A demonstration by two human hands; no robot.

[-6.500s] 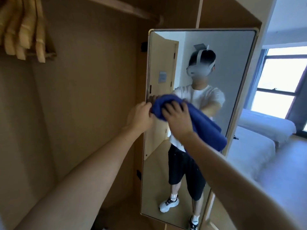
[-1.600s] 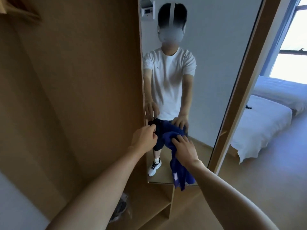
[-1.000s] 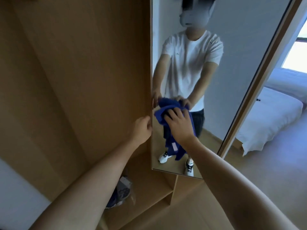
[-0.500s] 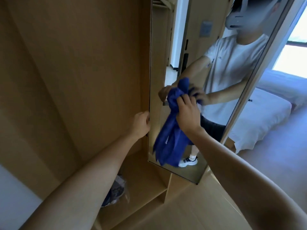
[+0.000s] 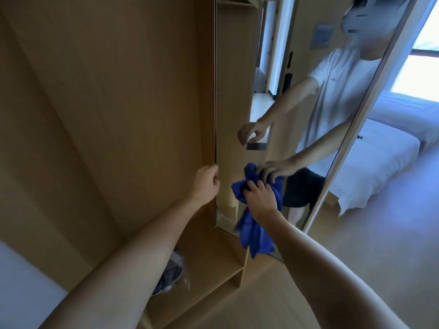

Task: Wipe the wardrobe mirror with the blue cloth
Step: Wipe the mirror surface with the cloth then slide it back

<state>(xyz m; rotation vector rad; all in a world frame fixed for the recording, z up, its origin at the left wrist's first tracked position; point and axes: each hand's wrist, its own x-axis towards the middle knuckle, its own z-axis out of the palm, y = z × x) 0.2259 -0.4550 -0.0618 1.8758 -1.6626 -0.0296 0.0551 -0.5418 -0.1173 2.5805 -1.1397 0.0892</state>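
Mirror (image 5: 237, 103) lower now — right hand (image 5: 260, 199) dropped, gripping cloth (image 5: 254, 233).

no readable text, blurred notice (image 5: 322, 39) reflected in mirror (image 5: 237, 115), shirt logo illegible

A: Down low, the wardrobe's bottom shelf (image 5: 213, 262), a pale wood board, and something's sitting on it.

B: That's a clear plastic bag (image 5: 172, 274) with a dark blue and white thing inside (can't tell what it is), lying on the shelf's left part, half hidden behind the forearm.

A: Below the shelf, a lower wooden ledge (image 5: 204, 302) runs along the front.

B: And out to the right, the floor (image 5: 356, 252), light beige. The bed (image 5: 370, 172) stands on it, white sheet hanging down at the corner.

A: A small dark object (image 5: 360, 137) lies on that bed, near its left edge, too small to identify.
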